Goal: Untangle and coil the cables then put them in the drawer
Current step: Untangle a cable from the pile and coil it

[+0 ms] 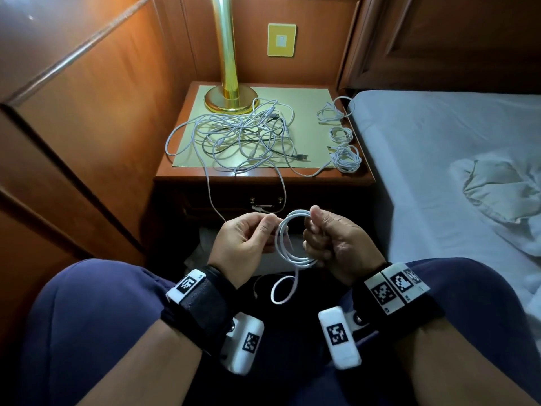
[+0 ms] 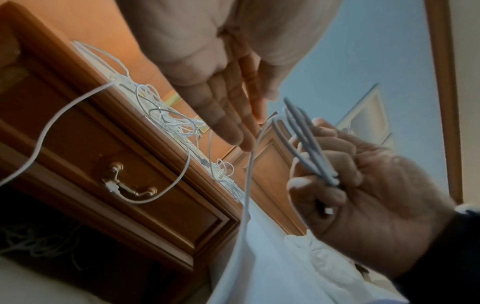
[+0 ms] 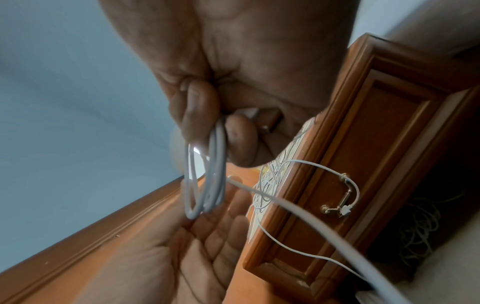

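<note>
My right hand (image 1: pixel 314 230) grips a small coil of white cable (image 1: pixel 296 213) over my lap, fingers curled round its loops (image 3: pixel 215 185). My left hand (image 1: pixel 268 225) sits just left of the coil and pinches the same cable's free strand, which rises to the nightstand. A short tail loops down below the coil between my knees. A tangle of white and dark cables (image 1: pixel 240 133) lies on the nightstand top. Three small coiled cables (image 1: pixel 341 133) sit along its right edge. The drawer (image 1: pixel 234 200) beneath is closed, and a cable plug hangs by its brass handle (image 2: pixel 130 185).
A brass lamp base (image 1: pixel 228 98) stands at the back of the nightstand. The bed (image 1: pixel 439 171) with rumpled white bedding is on the right, a wooden panel wall on the left. More loose cable lies in the dark shelf (image 3: pixel 420 226) below the drawer.
</note>
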Demonstrator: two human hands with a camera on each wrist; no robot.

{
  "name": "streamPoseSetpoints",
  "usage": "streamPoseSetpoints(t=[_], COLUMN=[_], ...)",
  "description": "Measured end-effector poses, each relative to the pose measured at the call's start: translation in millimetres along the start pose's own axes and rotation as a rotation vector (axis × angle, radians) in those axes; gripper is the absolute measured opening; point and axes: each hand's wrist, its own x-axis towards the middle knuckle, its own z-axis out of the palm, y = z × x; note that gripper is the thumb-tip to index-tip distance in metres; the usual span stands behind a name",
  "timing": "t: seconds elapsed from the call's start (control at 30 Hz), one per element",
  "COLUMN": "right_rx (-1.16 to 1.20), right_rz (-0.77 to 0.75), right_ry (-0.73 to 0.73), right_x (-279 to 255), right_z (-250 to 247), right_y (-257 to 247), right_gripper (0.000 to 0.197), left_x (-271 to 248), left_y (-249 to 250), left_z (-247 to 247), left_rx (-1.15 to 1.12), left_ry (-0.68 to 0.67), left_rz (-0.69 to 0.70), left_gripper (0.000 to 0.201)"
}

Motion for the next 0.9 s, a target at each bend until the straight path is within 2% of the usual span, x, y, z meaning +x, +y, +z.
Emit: streamPoseSetpoints(t=[0.07,0.23,0.4,0.53,0.6,0.7,0.77,0.83,0.9], right_rx=[-0.011,-0.076,-0.163,-0.257,-0.321,-0.386,-0.465,-0.608,-0.769], right_rz=[-0.004,-0.028,-0.110,-0.147,-0.179,-0.215,-0.257,-0.306,-0.353], right_ry=[0.023,0.102,0.106,0.102,0.117,0.142,0.161,0.188,0.227], right_x=[0.6,2.7,5.3,6.6,6.9,7.8,7.6,6.3,5.8], right_z=[0.4,7.2,15.2,16.9,14.5,7.4,3.8,3.2,3.7], right_y=[0.5,1.4,0.3,2.7,5.4,8.1,8.7,9.1,10.3], right_gripper=[0.038,0.037,0.036,0.051,0.052,0.042,0.037,0.036,0.038], left_x=[-3.5,-0.3,3.0,3.5,3.0,1.8,3.6,4.0,3.8], left_y=[1.5,-5.8,3.9,4.4,0.6,-7.6,-14.9,-17.8,-18.0], left_z=[2.5,4.6,3.2,11.1,13.5,12.8,10.8,9.2,10.6], left_rx=[-0.114,-0.125,-0.475,-0.473,-0.386,-0.053,0.139,0.283,0.217], left_ry=[-0.037,-0.047,-0.113,-0.102,-0.093,-0.066,0.052,0.157,0.145], left_rz=[-0.050,-0.075,-0.249,-0.268,-0.230,-0.080,-0.017,-0.026,-0.076], left_gripper=[0.029,0.019,0.021,0.029,0.023,0.022,0.023,0.027,0.030])
